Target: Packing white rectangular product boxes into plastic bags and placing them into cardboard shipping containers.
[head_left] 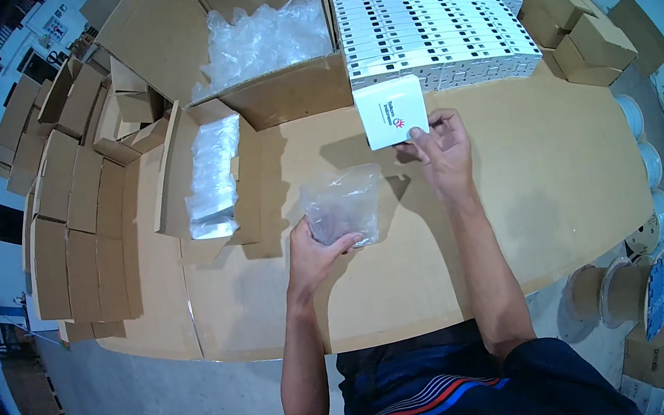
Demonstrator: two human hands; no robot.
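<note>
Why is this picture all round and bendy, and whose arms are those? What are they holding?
The picture comes from a small camera worn on a person's head, looking down. Its lens sees very wide, so straight edges bend near the rim. The two arms coming up from the bottom belong to that person. The left hand holds a clear plastic bag. The right hand holds a small white box by its lower edge with the fingers. They work over a brown table. At the back is a stack of many white boxes, a big carton of clear bags, and a smaller pile of bags. Flat cardboard pieces lie on the left.
</note>
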